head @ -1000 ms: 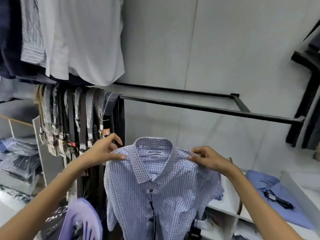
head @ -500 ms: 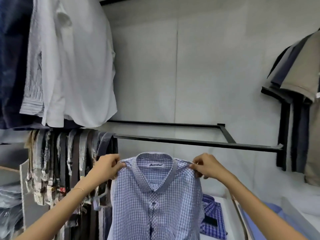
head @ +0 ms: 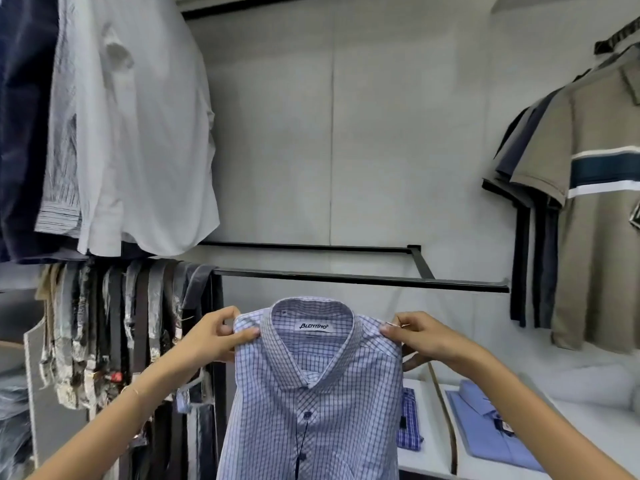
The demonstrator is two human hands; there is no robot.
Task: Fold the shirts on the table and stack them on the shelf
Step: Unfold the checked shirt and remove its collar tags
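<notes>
A blue-and-white checked shirt (head: 311, 393) hangs upright in front of me, buttoned, collar on top with a label inside. My left hand (head: 214, 336) pinches its left shoulder beside the collar. My right hand (head: 419, 336) pinches the right shoulder. The shirt's lower part runs out of the frame. On the white shelf (head: 433, 448) at lower right lie a folded dark-blue checked shirt (head: 408, 420) and a folded plain blue shirt (head: 485, 427), in separate compartments.
A black rail (head: 363, 280) crosses just behind and above the held shirt. Belts (head: 121, 323) hang at the left under white and dark hanging shirts (head: 138, 133). Polo shirts (head: 595, 220) hang at the right. Bagged clothes fill shelves at far left.
Both hands have kept hold of the checked shirt's shoulders while my view tilted upward. The shirt now hangs straighter and the folded shirts on the shelf show at lower right.
</notes>
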